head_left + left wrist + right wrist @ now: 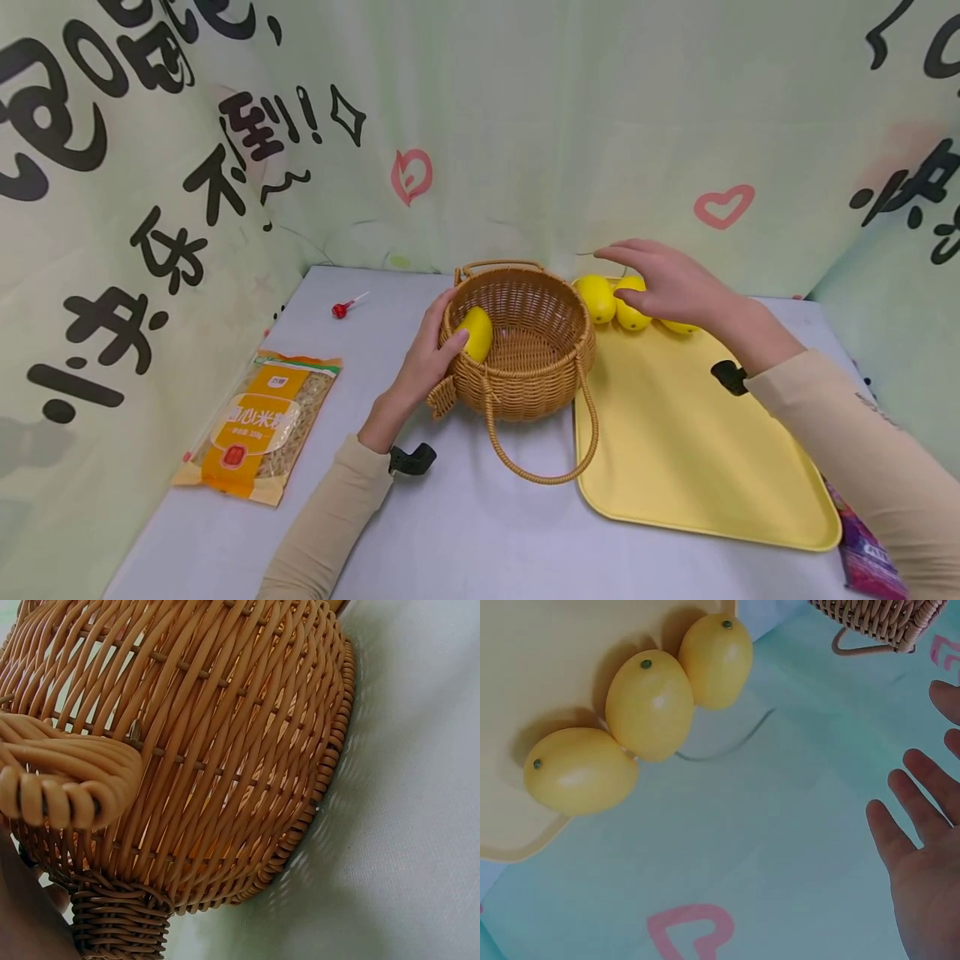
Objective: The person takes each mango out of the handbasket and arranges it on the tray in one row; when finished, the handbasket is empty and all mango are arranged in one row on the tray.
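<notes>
My left hand (425,360) grips the left rim of a round wicker basket (517,396), its thumb over the edge. One yellow lemon (478,335) lies inside the basket, right beside that thumb. The basket's woven side (217,750) fills the left wrist view, where most of the hand is hidden. My right hand (671,285), fingers extended and holding nothing, hovers over the back of a yellow tray (690,442). Three more lemons (651,705) sit in a row along the tray's back edge, apart from the right hand's fingers in the right wrist view.
On the left lies an orange-and-clear food bag (258,425), with a red lollipop (341,310) farther back. A purple packet (866,550) shows beyond the tray's front right corner. The basket's loop handle (543,479) hangs toward the front. Printed curtains (525,125) enclose the table.
</notes>
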`<act>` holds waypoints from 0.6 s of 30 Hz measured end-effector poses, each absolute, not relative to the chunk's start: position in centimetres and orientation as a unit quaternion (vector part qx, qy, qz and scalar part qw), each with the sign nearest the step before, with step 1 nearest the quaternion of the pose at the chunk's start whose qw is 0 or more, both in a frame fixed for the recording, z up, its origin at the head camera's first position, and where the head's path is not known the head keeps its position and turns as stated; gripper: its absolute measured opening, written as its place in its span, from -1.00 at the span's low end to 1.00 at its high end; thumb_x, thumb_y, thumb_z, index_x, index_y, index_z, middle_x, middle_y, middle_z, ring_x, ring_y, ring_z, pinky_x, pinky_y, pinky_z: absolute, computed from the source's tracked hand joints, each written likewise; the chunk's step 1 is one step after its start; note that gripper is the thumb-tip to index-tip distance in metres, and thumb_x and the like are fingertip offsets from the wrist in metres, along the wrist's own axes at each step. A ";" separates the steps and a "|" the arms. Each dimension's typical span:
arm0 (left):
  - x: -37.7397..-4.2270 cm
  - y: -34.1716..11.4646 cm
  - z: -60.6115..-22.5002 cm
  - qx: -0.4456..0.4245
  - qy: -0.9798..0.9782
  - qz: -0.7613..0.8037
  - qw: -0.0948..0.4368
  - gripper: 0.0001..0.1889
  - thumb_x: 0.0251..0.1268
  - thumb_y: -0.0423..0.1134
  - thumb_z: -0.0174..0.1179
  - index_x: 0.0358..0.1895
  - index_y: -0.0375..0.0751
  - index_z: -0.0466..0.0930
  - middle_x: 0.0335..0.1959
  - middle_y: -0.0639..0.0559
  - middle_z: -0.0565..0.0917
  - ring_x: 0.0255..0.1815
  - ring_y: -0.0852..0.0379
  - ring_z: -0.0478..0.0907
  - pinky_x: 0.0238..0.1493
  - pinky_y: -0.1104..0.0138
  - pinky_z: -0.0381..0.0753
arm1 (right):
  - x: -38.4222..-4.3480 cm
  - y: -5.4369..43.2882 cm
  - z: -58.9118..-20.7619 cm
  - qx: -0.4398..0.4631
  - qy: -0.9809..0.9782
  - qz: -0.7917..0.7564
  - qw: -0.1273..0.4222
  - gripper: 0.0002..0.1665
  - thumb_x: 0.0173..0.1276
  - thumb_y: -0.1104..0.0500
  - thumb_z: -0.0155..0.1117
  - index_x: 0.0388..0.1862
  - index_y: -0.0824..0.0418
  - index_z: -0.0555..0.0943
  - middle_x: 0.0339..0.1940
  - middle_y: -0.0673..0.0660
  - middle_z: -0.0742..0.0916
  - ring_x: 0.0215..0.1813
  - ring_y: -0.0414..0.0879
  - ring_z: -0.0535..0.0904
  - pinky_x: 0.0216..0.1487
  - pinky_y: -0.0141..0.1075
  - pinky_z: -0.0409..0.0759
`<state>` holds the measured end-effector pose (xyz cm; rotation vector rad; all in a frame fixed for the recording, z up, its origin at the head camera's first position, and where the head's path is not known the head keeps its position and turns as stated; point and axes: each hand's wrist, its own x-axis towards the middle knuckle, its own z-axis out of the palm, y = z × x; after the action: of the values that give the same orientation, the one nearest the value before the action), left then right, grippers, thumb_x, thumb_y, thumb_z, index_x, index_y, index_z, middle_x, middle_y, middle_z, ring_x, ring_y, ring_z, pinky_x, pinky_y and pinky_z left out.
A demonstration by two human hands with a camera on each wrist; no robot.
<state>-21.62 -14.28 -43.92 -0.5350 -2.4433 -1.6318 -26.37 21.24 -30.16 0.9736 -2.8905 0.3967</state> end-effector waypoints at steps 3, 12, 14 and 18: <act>-21.6 -14.3 -43.8 -0.179 -0.816 -0.544 0.080 -0.26 0.38 0.13 -0.03 0.59 0.24 -0.05 0.62 0.12 0.02 0.62 -0.01 0.03 0.51 -0.17 0.15 | -26.4 20.6 -30.1 0.329 -0.936 0.122 0.029 -0.27 0.28 0.23 0.33 0.45 0.17 0.41 0.39 0.27 0.52 0.42 0.23 0.37 0.38 0.18 0.37; -21.5 -14.3 -43.6 -0.174 -0.817 -0.545 0.080 -0.25 0.39 0.12 -0.01 0.60 0.19 -0.04 0.63 0.10 0.02 0.63 -0.02 0.02 0.52 -0.18 0.14 | -26.4 17.9 -30.8 0.354 -0.928 0.113 0.019 -0.27 0.28 0.23 0.32 0.46 0.13 0.40 0.41 0.25 0.50 0.46 0.21 0.35 0.40 0.16 0.35; -21.5 -14.3 -43.6 -0.173 -0.817 -0.544 0.079 -0.26 0.39 0.12 -0.01 0.59 0.21 -0.04 0.63 0.11 0.02 0.63 -0.01 0.02 0.52 -0.17 0.14 | -26.4 17.3 -31.0 0.365 -0.924 0.113 0.019 -0.28 0.28 0.23 0.32 0.45 0.12 0.41 0.40 0.25 0.52 0.45 0.21 0.36 0.41 0.15 0.35; -21.5 -14.3 -43.6 -0.169 -0.820 -0.543 0.073 -0.26 0.39 0.15 -0.02 0.59 0.28 -0.05 0.63 0.15 0.01 0.63 0.01 0.01 0.52 -0.16 0.14 | -26.6 16.2 -31.1 0.382 -0.917 0.114 0.024 -0.28 0.26 0.23 0.34 0.43 0.14 0.43 0.35 0.23 0.56 0.41 0.21 0.41 0.41 0.13 0.35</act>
<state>-21.48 -14.26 -43.61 -0.5080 -2.4615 -1.6293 -26.57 16.25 -31.14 1.1820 -2.8379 0.3514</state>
